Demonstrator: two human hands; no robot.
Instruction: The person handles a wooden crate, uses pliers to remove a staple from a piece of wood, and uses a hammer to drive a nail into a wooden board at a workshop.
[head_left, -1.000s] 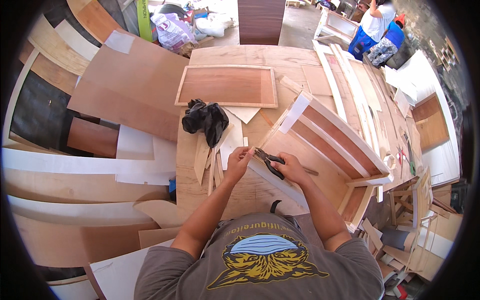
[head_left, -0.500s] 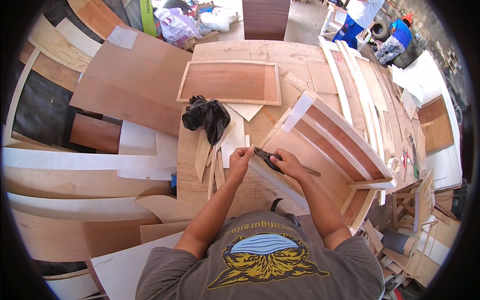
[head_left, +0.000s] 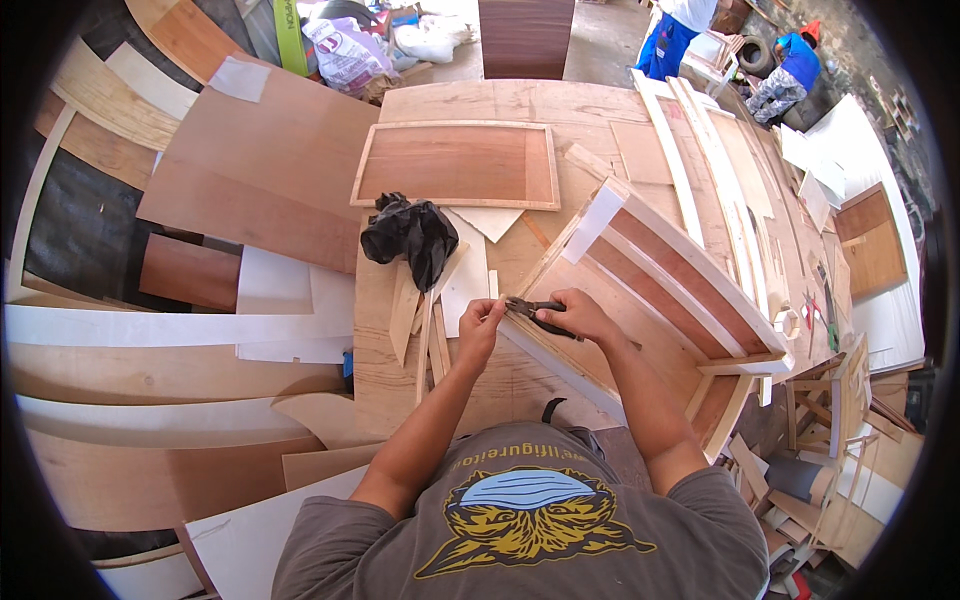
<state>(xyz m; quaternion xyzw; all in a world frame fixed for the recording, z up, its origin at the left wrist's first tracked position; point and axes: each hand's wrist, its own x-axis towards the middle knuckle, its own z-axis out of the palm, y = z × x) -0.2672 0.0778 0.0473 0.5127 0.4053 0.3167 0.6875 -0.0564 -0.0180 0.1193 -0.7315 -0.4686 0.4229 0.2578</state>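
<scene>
My right hand is wrapped round black-handled pliers, whose jaws rest at the near left rim of an open wooden box frame lying at an angle on the plywood worktop. My left hand is closed, thumb and finger pinched right beside the jaws; what it pinches is too small to make out. A crumpled black bag lies just beyond my left hand on loose wood offcuts. A framed rectangular panel lies flat farther back.
Stacked sheets fill the left. Long pale strips lie on the right of the worktop. Wood scraps pile at lower right. Two co-workers, in blue trousers and a blue top, are at the back right. Sacks lie behind.
The pliers and my right hand have tilted flatter, with slight movement at my left fingertips. The co-worker in white has shifted left; the one in blue has moved slightly.
</scene>
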